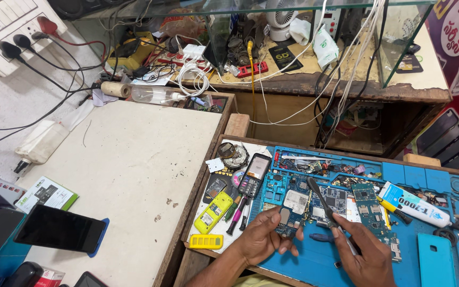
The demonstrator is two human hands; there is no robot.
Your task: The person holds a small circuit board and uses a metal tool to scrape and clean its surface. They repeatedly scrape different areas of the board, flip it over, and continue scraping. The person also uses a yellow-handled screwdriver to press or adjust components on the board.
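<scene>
From the head camera, the left hand (pixel 264 239) sits at about six o'clock in the picture, its fingers curled around a small circuit board (pixel 285 220), thumb pressed on top. Just to its three o'clock the right hand (pixel 365 255) is clenched on a dark slim tool (pixel 322 204), which slants up toward eleven o'clock, its upper end lying over other loose boards. Both hands work above a blue repair mat (pixel 320 260) that covers the right tabletop (pixel 399 159).

At nine o'clock from the left hand lies a yellow phone shell (pixel 213 211), and below it a yellow keypad piece (pixel 206 241). At twelve o'clock from that hand stands a dark keypad phone (pixel 254 174). A white glue tube (pixel 415 204) lies at two o'clock from the right hand, near a teal phone cover (pixel 435 260) at its three o'clock.

Well apart, at the picture's nine o'clock, a black smartphone (pixel 59 228) rests on the pale tabletop (pixel 134 159). A glass shelf cluttered with cables (pixel 272 53) fills twelve o'clock.
</scene>
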